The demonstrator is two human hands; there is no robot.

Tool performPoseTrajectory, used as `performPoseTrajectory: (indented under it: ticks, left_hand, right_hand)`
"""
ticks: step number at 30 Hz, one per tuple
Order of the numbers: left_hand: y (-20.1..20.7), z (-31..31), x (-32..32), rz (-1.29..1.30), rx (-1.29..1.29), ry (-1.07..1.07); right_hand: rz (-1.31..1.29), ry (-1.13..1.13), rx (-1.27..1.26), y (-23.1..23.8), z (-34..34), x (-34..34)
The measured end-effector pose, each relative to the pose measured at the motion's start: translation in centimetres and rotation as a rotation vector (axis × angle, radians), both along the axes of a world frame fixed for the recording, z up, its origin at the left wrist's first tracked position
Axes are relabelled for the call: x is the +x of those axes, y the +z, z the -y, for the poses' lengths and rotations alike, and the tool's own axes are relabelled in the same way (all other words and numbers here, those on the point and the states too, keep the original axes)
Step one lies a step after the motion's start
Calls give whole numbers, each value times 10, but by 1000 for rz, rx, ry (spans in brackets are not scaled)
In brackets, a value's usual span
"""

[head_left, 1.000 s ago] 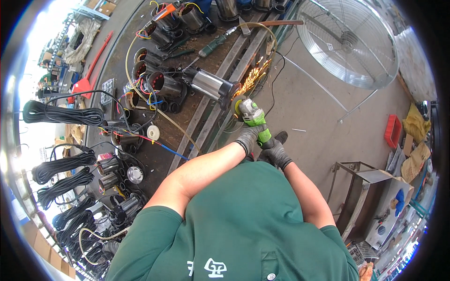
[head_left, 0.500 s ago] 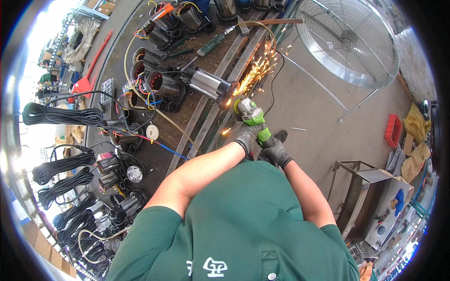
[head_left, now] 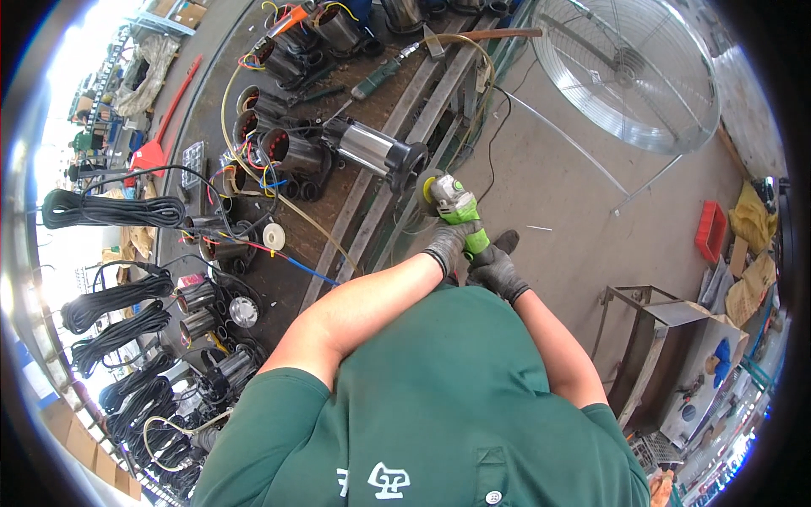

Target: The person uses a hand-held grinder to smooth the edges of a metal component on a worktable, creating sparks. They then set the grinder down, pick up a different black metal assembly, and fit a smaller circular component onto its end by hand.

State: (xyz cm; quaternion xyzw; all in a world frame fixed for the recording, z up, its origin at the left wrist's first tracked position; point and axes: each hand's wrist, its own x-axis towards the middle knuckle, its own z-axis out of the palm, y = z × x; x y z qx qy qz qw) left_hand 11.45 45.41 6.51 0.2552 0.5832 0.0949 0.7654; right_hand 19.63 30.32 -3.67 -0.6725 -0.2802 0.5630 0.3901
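Note:
Both my gloved hands are closed round a green angle grinder with a silver head. My left hand grips its body close to the head, while my right hand is wrapped round the rear end. The grinder's disc is just beside the flanged end of a shiny metal pump cylinder, which lies on its side across the bench rails. A small gap seems to part disc and flange, and no sparks show. Behind the cylinder, dark motor housings with coloured wires crowd the bench.
A green-handled tool lies on the workbench beyond the cylinder. Coiled black cables sit at the left. A large round fan stands at the far right, with a metal frame stand and a red crate nearer.
The spray of orange sparks from the disc and flange has gone. The grinder has shifted very slightly away from the cylinder; both hands keep their grip.

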Motion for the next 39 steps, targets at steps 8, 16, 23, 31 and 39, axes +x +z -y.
performPoseTrajectory:
  ticks: [8,16,23,31,39]
  left_hand:
    - [0,9,9,139,25,-37]
    - [-18,4,6,16,59,-30]
    - [-34,-1,-3,2,37,23]
    - [-36,-4,-5,-25,31,30]
    - [-37,-3,-5,-2,75,41]
  right_hand:
    - [214,164,-136,8,2,10]
    - [20,24,-55,1,0,9]
    - [-5,18,-48,27,-17,11]
    - [121,3,58,36,-23,6]
    - [-3,-37,-8,27,-21,3]
